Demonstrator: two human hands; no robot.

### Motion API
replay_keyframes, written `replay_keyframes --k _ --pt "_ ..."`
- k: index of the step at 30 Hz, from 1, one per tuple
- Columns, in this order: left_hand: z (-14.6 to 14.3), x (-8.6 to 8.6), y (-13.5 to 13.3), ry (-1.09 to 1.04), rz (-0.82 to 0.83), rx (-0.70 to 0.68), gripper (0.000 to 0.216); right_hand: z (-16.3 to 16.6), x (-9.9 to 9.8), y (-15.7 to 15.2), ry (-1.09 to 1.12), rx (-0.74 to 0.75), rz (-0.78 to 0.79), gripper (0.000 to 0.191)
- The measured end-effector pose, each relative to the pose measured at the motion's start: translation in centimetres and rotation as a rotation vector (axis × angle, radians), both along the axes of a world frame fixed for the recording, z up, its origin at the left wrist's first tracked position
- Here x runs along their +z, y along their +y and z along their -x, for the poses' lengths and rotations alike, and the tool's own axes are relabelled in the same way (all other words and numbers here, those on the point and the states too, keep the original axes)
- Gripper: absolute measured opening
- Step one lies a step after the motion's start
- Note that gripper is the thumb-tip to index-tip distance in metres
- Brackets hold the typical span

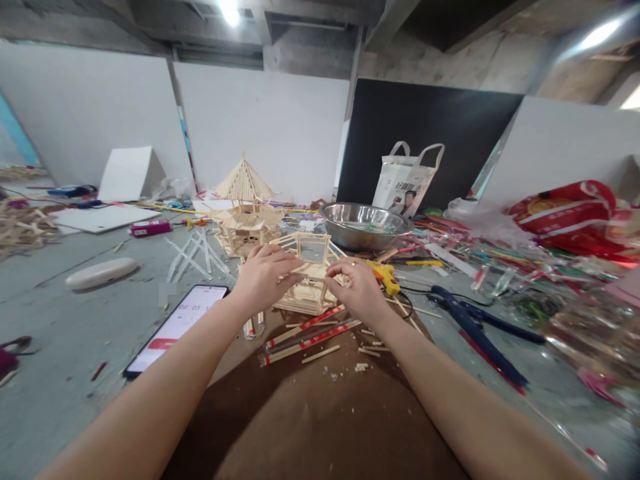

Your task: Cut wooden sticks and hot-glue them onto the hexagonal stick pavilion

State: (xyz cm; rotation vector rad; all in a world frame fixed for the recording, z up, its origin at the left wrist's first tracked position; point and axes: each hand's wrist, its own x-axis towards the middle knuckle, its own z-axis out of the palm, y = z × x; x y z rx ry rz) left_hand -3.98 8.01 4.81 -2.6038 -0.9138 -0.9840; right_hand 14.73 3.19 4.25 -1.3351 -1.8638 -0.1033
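A small structure of pale wooden sticks [305,298], with a railed frame on top, stands in front of me on a brown board. My left hand [265,277] grips its left side, thumb below and fingers bent over the upper edge. From the right, my right hand [356,285] pinches the edge with thumb and fingertips; a ring shows on one finger. Exactly which sticks lie between the fingertips is hidden. Close to my wrists lie paper-wrapped chopsticks [313,341] and short cut stick pieces [361,367]. Behind my left hand rises a stick pavilion [245,193] with a pointed roof.
Left of the board lie a phone [175,327] with a running timer and a white oval case [103,273]. To the right are a yellow glue gun [385,277] and blue-handled cutters [475,327]. A steel bowl [367,227] and white bag [404,183] stand behind.
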Motion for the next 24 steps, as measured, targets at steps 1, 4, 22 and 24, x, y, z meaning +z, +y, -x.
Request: replay_keyframes --k 1,4,22,24 --pt "-0.5 0.2 -0.5 -0.012 -0.028 -0.003 0.03 0.0 0.1 -0.1 -0.004 0.007 -0.016 0.006" --pt "-2.0 0.6 -2.0 -0.005 -0.08 -0.019 0.028 -0.1 0.4 -0.5 -0.023 0.011 -0.068 0.006" --pt "-5.2 0.1 -8.2 0.025 0.314 0.082 0.03 -2.1 1.0 -5.9 0.037 0.17 -0.02 0.011" --pt "-5.5 -0.7 -8.7 -0.007 0.373 0.062 0.03 -3.1 0.4 -6.0 0.125 0.161 0.037 0.015"
